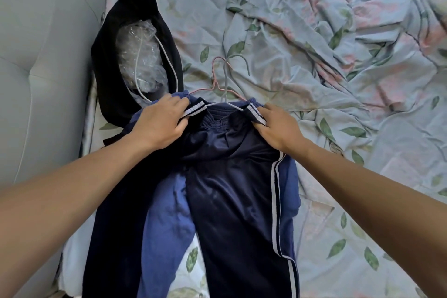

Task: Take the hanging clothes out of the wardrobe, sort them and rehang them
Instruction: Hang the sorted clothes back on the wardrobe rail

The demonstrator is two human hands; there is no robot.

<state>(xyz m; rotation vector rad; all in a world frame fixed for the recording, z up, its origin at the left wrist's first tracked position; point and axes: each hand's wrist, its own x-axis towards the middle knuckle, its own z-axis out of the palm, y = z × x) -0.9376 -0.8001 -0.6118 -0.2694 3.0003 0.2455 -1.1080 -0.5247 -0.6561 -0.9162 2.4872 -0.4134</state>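
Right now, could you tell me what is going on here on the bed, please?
A person is sorting clothes laid on a floral bedsheet. The left hand and right hand each grip a side of the waistband of navy track pants with white side stripes. A grey hanger and a pink hanger lie at the waistband. The pants rest on a blue garment. A black garment holding crumpled clear plastic lies beside the headboard.

single head-worn view, steeply downward and close over the bed [338,79], headboard [36,55] at left
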